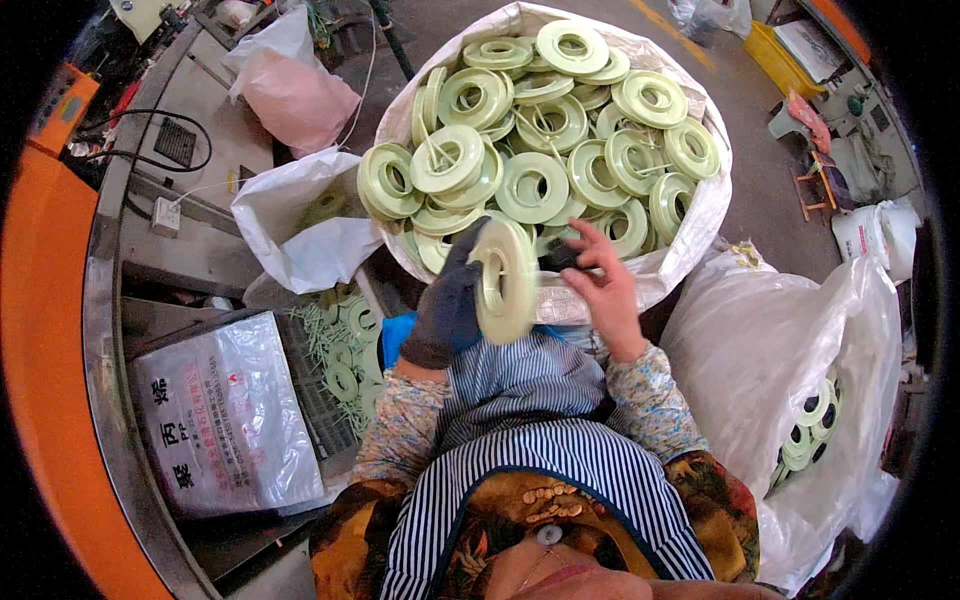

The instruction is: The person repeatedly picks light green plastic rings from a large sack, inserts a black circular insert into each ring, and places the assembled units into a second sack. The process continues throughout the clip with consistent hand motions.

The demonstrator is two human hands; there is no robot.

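Observation:
My left hand (440,318), in a dark glove, grips the edge of a pale green flanged plastic ring (508,280), held on edge and slightly blurred. My bare right hand (610,300) is just right of it, fingers bent and apart. Between its fingertips and the ring is a small dark patch (560,254); I cannot tell whether it is a finger covering or an object. Beyond both hands, a large white woven sack (712,120) stands open, heaped with similar rings (532,187). Thin stalks stick out of some.
At left, a tray (310,400) holds pale green scraps and rings beside a printed plastic bag (235,400). A smaller white sack (290,215) stands behind it. On the right, a translucent plastic bag (780,320) contains more rings. An orange machine frame (45,330) borders the left side.

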